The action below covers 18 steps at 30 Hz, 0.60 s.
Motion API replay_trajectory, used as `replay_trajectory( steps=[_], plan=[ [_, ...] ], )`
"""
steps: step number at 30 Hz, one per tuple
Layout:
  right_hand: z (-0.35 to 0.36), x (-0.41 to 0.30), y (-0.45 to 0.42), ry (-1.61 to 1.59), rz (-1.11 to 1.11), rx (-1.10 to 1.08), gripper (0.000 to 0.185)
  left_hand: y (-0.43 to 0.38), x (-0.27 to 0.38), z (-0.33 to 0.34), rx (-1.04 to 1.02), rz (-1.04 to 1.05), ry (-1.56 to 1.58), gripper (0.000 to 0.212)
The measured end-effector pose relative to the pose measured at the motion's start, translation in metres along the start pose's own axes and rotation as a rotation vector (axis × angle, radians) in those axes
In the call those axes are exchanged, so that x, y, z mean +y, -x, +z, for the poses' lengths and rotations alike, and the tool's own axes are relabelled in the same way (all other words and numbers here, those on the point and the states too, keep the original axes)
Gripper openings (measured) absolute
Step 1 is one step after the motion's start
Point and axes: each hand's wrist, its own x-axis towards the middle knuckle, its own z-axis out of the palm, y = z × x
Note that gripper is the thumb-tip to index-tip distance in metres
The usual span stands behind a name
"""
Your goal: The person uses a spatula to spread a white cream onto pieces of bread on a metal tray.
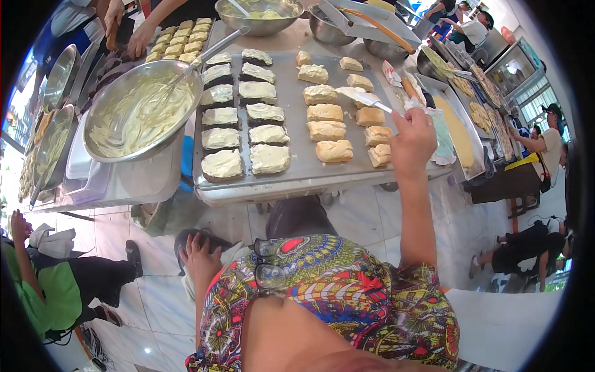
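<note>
In my right hand is a spatula with a pale blade that carries cream. Its blade lies over the right-hand rows of small plain cakes on a metal baking tray. Some of these cakes bear cream on top, while several show a bare golden surface. To their left, dark cakes stand in two rows, each topped with pale cream. My left hand rests on my knee with its fingers spread, holding nothing. A steel bowl of pale cream with a whisk in it stands left of the tray.
Across the table another person's hands work beside rows of cream-topped cakes. A second cream bowl stands at the back. On the right lie a rolling pin and a tray with a yellow sheet. Other people sit or stand on both sides.
</note>
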Motion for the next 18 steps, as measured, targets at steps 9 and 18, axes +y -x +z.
replay_trajectory(
  steps=[9, 18],
  plan=[
    [-0.031, -0.009, 0.018, -0.169, 0.134, 0.119, 0.041, 0.002, -0.003, 0.003, 0.001, -0.005, -0.01, 0.046],
    [-0.036, -0.014, 0.037, -0.338, 0.305, 0.068, 0.041, 0.002, -0.002, 0.001, -0.003, 0.007, -0.016, 0.046]
  ],
)
